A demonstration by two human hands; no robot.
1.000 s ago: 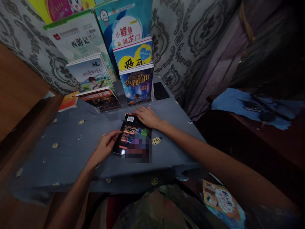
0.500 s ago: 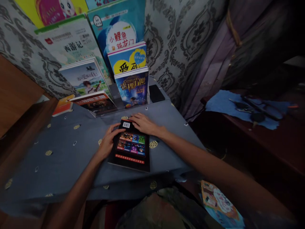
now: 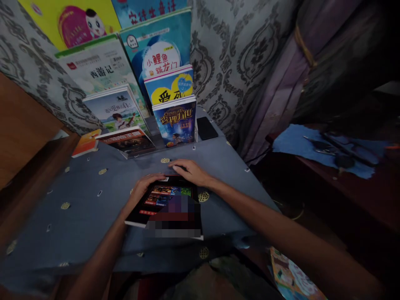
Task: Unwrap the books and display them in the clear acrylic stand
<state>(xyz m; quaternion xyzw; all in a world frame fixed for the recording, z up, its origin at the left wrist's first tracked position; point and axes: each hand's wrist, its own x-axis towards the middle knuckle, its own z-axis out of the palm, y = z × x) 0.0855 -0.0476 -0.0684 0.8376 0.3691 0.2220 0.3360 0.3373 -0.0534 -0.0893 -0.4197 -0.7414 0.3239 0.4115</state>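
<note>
A black-covered book (image 3: pixel 175 191) lies in front of me with its back cover up, showing rows of small coloured pictures. Its near edge looks raised, with white page edges visible; a blurred patch hides the lower right part. My left hand (image 3: pixel 144 185) is at the far left edge, fingers laid over the top beside the barcode and thumb out of sight. Just past the far right corner, my right hand (image 3: pixel 192 171) has its thumb and fingers apart; whether it touches the cover I cannot tell.
Several upright books stand on a rack behind, including a blue one (image 3: pixel 175 123). A black flat device (image 3: pixel 206 128) lies right of it. An orange book (image 3: pixel 86 142) is at left. On the right, a blue cloth (image 3: pixel 290 143) carries glasses (image 3: pixel 359 150). Patterned cloth (image 3: pixel 78 196) covers the table.
The book's near edge has come up and looks wider, with page edges now showing. My right hand's fingers have drawn apart at the far corner. The whole view has shifted slightly.
</note>
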